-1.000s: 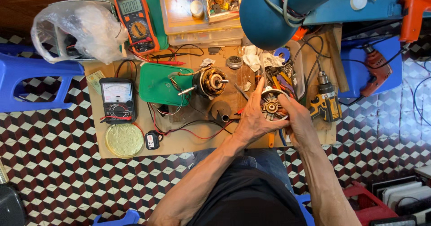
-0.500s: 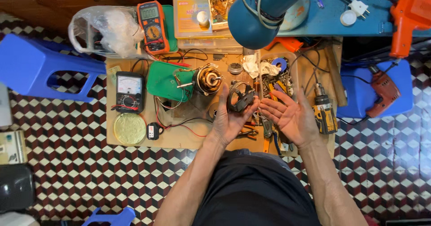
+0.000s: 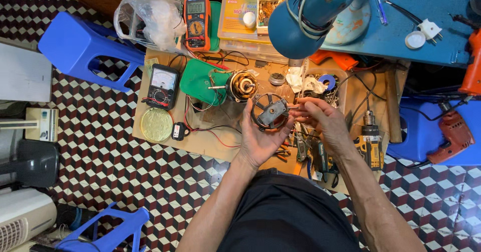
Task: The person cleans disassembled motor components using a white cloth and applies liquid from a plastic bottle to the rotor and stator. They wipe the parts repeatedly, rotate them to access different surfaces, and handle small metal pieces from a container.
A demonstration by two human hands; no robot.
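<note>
At the top of your low wooden bench (image 3: 165, 137) sits a flat yellow box (image 3: 239, 12) with a white egg-shaped thing on it, next to a crinkly clear plastic bag (image 3: 149, 19) — and an orange meter (image 3: 196, 14) stands between them. Your left hand (image 3: 263, 139) is curled around a round dark motor cover (image 3: 269, 111), holding it from below. Your right hand (image 3: 320, 119) is just beside it — fingers half open, tips touching its edge.

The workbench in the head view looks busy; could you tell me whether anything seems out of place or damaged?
Nothing looks spilled or broken. The motor lies opened, copper windings bare, beside the green housing. The left hand holds its round dark end cover, with the right hand touching it. Wires lie loose across the board.
</note>
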